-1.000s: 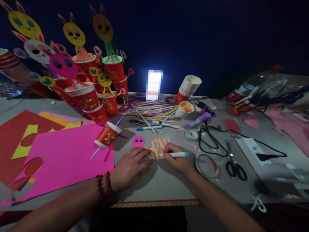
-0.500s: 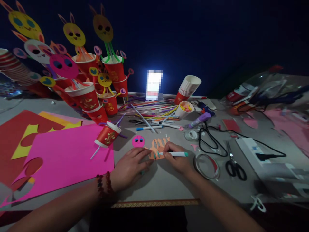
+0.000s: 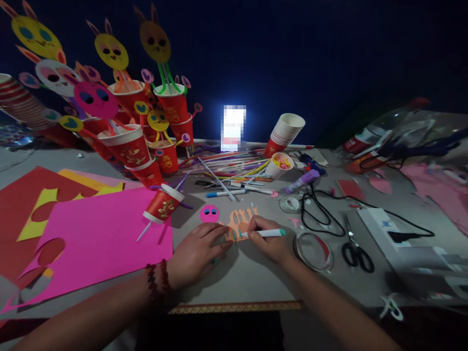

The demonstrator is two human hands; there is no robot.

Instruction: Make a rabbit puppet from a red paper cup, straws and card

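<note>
My right hand (image 3: pixel 268 241) is closed round a white marker with a teal cap end (image 3: pixel 263 233), its tip resting on an orange paper cut-out (image 3: pixel 239 222) that carries teal marks. My left hand (image 3: pixel 197 252) lies flat with fingers stretched out, pressing the cut-out's left edge against the grey table (image 3: pixel 237 278). A beaded bracelet sits on my left wrist. Just beyond the left fingertips lies a small pink paper face with blue eyes (image 3: pixel 209 213).
A pink card sheet (image 3: pixel 95 239) over red and yellow sheets lies left, with a tipped red cup (image 3: pixel 163 204). Red cups with paper animal faces (image 3: pixel 127 141) stand behind. Markers and straws (image 3: pixel 234 175), a tape roll (image 3: pixel 312 251), scissors (image 3: pixel 354 248), black cable and a cup stack (image 3: pixel 285 131) lie right.
Almost nothing has changed. My right hand with the marker has shifted only slightly over the orange cut-out; my left hand stays put.
</note>
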